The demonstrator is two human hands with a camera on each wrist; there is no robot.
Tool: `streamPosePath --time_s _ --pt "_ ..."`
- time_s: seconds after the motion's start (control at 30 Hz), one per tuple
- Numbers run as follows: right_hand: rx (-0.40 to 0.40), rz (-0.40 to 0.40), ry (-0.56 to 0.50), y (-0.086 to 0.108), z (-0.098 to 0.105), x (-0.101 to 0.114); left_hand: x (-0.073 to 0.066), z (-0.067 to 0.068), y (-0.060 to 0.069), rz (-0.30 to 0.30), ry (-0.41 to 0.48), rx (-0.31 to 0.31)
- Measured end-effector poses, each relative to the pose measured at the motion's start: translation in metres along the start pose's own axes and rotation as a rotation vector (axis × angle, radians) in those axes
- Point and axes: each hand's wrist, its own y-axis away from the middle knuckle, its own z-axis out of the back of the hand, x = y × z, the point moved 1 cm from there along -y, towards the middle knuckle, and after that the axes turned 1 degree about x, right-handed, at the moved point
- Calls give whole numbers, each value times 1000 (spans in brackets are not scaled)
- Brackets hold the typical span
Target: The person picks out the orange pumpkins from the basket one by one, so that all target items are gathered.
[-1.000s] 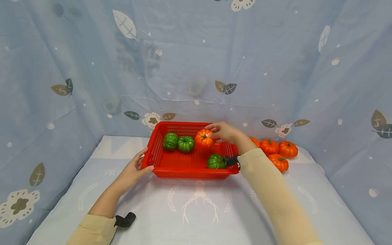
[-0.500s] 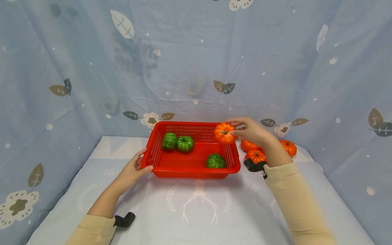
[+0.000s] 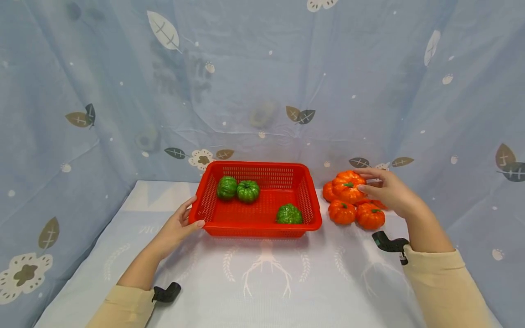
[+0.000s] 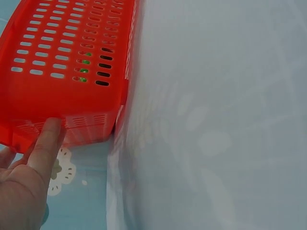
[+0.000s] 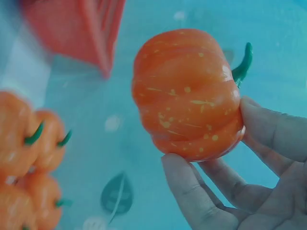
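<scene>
My right hand (image 3: 389, 193) grips a small orange toy pumpkin (image 3: 348, 186) between thumb and fingertips, right of the basket. Filling the middle of the right wrist view, the pumpkin (image 5: 189, 96) is tipped sideways, its green stem toward the hand. Below and around it several more orange pumpkins (image 3: 342, 212) cluster on the table, partly hidden. My left hand (image 3: 174, 232) holds the front left corner of a red perforated basket (image 3: 262, 226), with a fingertip against the outer wall (image 4: 62, 91) in the left wrist view.
In the basket are two dark green pumpkins (image 3: 248, 192) at the back left and a bumpy green one (image 3: 289, 214) at the front right. A white patterned cloth (image 3: 266, 282) covers the table. Blue curtain (image 3: 254, 82) hangs behind and at both sides.
My right hand has carried the orange pumpkin from above the basket, over its right edge, to the pumpkins on the right. The left hand and basket have stayed in place.
</scene>
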Motion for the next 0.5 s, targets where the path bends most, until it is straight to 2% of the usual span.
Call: streamPosePath --time_s 0.2,0.5 --pt "-78 -33 -26 15 12 -38 0 4 3 2 -1 3" --pt "-194 -126 -53 28 23 -96 2 4 3 6 4 -3"
